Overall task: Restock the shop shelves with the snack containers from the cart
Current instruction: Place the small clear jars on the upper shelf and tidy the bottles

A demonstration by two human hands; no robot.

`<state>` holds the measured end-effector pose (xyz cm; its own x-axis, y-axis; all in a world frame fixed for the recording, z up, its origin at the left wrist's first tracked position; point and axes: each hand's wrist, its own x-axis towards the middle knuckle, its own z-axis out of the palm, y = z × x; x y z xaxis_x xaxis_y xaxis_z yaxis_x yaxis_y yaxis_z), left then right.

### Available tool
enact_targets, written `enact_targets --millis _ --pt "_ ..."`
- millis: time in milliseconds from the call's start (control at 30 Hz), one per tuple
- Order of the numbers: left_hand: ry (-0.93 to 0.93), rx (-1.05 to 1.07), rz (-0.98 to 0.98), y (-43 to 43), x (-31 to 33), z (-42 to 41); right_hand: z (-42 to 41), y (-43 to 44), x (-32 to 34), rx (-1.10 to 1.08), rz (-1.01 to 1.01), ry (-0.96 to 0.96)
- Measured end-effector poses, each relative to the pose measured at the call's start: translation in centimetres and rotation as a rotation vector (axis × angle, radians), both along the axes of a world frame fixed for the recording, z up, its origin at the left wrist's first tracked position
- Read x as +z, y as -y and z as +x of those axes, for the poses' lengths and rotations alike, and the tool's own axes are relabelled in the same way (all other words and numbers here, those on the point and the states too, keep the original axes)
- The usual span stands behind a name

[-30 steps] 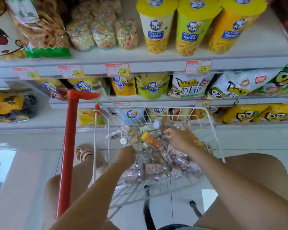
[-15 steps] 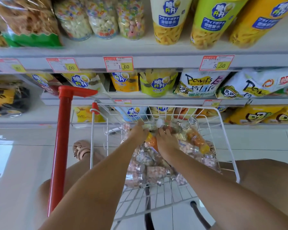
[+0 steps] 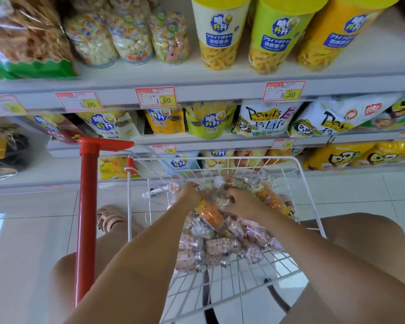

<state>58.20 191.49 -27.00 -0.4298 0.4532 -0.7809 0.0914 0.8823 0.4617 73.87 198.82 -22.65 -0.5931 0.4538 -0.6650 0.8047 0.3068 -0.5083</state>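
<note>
Since half a second ago both hands have barely shifted and stay together at the far end of the pile. The left hand (image 3: 191,193) and right hand (image 3: 242,203) each curl fingers round clear snack containers (image 3: 220,246) of puffed bits, heaped in the white wire cart (image 3: 310,197). The cart stands on pale floor tiles (image 3: 33,230) before stocked shelves (image 3: 220,88).

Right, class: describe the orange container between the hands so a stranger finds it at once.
Find the white wire cart. Between the left hand and right hand lies a container of orange snacks; the jars below it hold pale pink pieces.
</note>
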Motion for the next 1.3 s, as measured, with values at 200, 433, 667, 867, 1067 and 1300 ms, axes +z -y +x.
enact_targets --millis 200,433,667,867,1067,1300 --pt "0.226 0.255 0.031 1.8 4.7 -0.2 2.3 -2.5 6.1 -0.245 -0.108 -0.275" --pt "0.593 0.435 0.444 4.1 16.2 0.3 1.1 -2.1 16.3 -0.571 -0.577 -0.707" --pt "0.514 0.369 0.827 6.4 28.0 -1.2 -1.5 0.6 27.1 -0.546 -0.6 -1.028" --pt "0.289 0.258 1.049 8.5 36.8 -2.9 -4.5 2.6 36.0 -0.339 -0.463 -1.152" --pt "-0.035 0.205 1.219 9.9 45.0 -7.1 -8.9 2.6 45.2 -0.224 -0.122 -1.248" --pt "-0.382 0.168 1.204 8.0 52.6 -14.9 -18.9 -1.7 50.9 -0.19 0.253 -1.133"
